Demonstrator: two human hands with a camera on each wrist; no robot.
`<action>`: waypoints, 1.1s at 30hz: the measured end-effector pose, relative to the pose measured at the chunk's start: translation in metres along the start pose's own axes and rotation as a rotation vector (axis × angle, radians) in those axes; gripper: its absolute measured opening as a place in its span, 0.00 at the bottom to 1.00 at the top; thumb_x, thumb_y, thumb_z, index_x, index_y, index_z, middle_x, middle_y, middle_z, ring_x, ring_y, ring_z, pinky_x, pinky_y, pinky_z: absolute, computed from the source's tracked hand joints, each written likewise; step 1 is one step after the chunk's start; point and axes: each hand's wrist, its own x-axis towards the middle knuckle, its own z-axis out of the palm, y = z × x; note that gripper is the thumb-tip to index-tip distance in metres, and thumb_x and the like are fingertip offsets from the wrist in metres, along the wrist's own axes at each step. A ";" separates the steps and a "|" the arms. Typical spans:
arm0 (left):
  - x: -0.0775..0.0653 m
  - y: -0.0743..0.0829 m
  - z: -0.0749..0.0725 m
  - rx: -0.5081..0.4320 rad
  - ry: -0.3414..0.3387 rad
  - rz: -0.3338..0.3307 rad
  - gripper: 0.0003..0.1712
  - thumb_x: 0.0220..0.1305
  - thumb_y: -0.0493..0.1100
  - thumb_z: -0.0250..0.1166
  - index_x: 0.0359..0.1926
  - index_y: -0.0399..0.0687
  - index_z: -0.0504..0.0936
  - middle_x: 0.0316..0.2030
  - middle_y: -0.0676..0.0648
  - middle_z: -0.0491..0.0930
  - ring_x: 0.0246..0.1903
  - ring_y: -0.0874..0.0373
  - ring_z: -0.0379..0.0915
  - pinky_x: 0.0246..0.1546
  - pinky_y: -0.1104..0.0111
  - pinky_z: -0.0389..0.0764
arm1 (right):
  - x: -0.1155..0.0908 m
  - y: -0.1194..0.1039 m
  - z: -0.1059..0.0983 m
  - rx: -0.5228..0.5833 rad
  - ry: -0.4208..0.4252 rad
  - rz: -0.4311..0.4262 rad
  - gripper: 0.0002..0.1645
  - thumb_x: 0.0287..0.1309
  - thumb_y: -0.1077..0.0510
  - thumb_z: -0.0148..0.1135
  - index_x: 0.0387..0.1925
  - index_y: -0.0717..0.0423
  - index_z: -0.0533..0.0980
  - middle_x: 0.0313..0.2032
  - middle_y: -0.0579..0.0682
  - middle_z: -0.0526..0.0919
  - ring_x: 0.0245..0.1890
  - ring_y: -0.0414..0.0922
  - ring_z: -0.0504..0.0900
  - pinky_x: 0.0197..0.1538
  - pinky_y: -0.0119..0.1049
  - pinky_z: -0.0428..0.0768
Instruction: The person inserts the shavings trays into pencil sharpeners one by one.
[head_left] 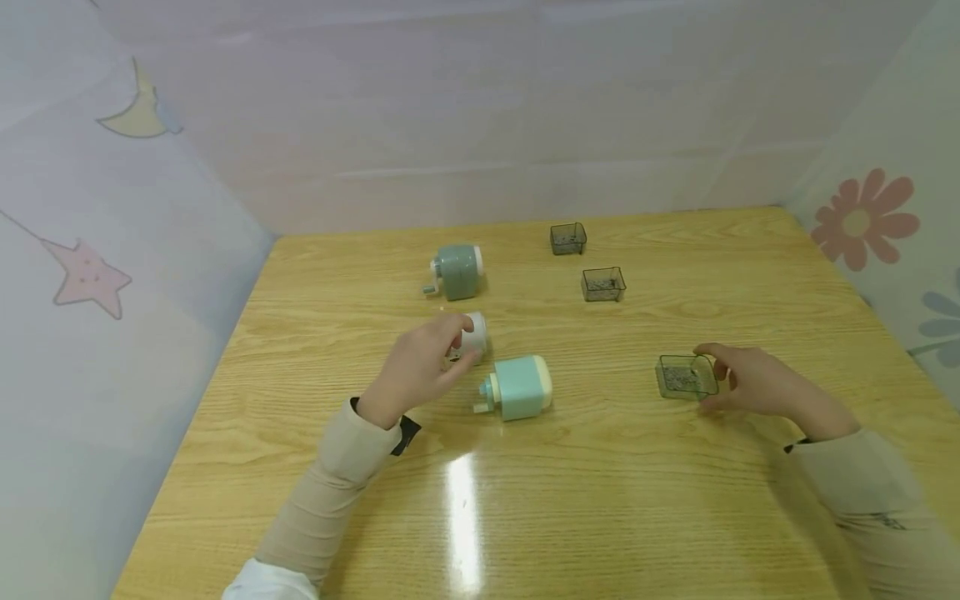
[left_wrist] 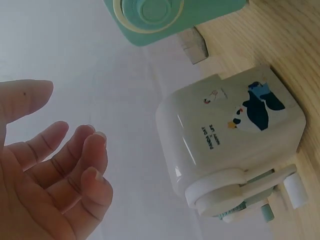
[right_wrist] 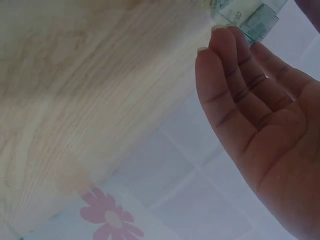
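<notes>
My left hand hovers around the white crank pencil sharpener, fingers and thumb apart. In the left wrist view that sharpener, with its panda print, stands beside the loosely bent fingers, with a gap between. A mint-green crank sharpener lies just to the right of this hand. At the table's right side my right hand holds the right end of a clear green shavings tray between fingers and thumb. Only a corner of that tray shows in the right wrist view, by the fingertips.
A dark green crank sharpener stands farther back on the wooden table. Two more see-through shavings trays, a rear one and a nearer one, sit right of it. Printed walls enclose the back and sides.
</notes>
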 end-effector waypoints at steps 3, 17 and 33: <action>-0.001 0.003 0.004 -0.011 -0.047 0.026 0.15 0.59 0.43 0.63 0.42 0.38 0.73 0.31 0.45 0.77 0.25 0.58 0.72 0.23 0.70 0.73 | 0.000 0.001 0.001 -0.010 0.009 -0.013 0.46 0.40 0.48 0.72 0.55 0.71 0.63 0.32 0.52 0.76 0.23 0.39 0.69 0.27 0.36 0.70; -0.004 0.012 0.028 0.070 -0.293 0.030 0.31 0.55 0.58 0.64 0.52 0.42 0.73 0.43 0.48 0.73 0.38 0.59 0.70 0.38 0.69 0.74 | 0.000 0.002 0.003 -0.010 0.031 -0.036 0.41 0.41 0.52 0.72 0.53 0.71 0.64 0.31 0.50 0.77 0.24 0.37 0.71 0.28 0.37 0.73; -0.003 0.014 0.032 0.090 -0.331 0.008 0.32 0.54 0.60 0.63 0.53 0.43 0.73 0.42 0.48 0.74 0.38 0.59 0.69 0.36 0.69 0.74 | 0.003 -0.015 -0.001 -0.009 0.034 -0.070 0.38 0.43 0.56 0.71 0.53 0.71 0.64 0.30 0.49 0.77 0.22 0.35 0.70 0.25 0.33 0.71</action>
